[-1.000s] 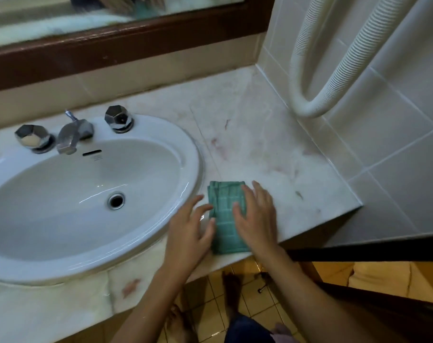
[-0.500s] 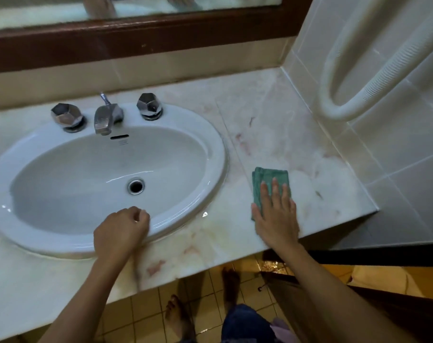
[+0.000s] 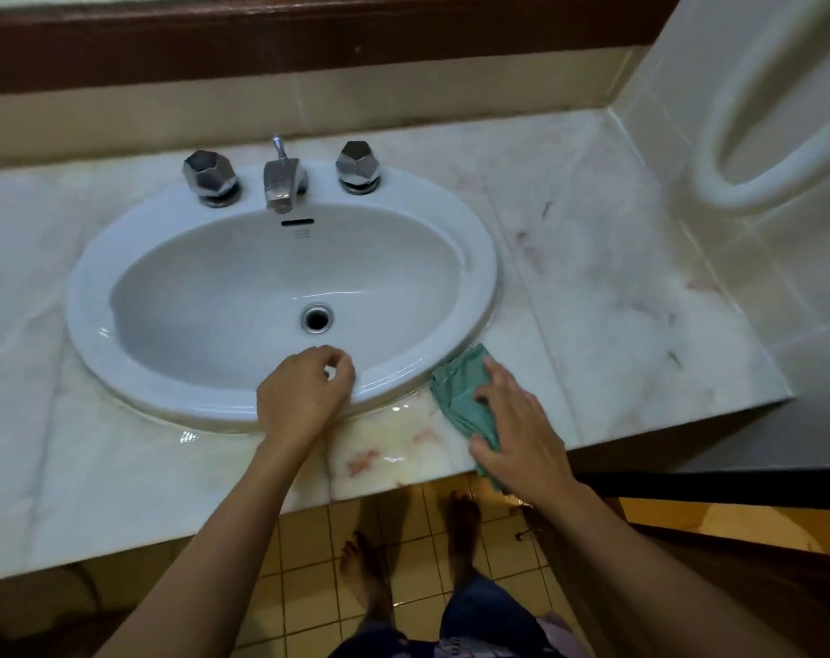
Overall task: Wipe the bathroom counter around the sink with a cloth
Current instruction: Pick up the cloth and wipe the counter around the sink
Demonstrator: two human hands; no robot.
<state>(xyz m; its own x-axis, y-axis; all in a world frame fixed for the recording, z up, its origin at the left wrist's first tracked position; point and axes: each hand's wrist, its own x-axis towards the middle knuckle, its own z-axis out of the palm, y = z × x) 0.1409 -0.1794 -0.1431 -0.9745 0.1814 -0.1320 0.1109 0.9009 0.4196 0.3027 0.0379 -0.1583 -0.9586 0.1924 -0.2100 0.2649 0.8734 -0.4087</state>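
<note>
A folded green cloth lies on the pale marble counter, against the front right rim of the white oval sink. My right hand presses flat on the cloth with straight fingers, covering its near half. My left hand rests on the sink's front rim with its fingers curled and nothing in it.
A chrome tap stands between two faceted chrome knobs at the back of the sink. A white ribbed hose hangs on the tiled right wall. The counter's front edge drops to a yellow tiled floor, where bare feet stand.
My right hand has slid the cloth left and nearer, from the open counter to the sink's front right rim. My left hand went from the cloth to the sink's front rim.
</note>
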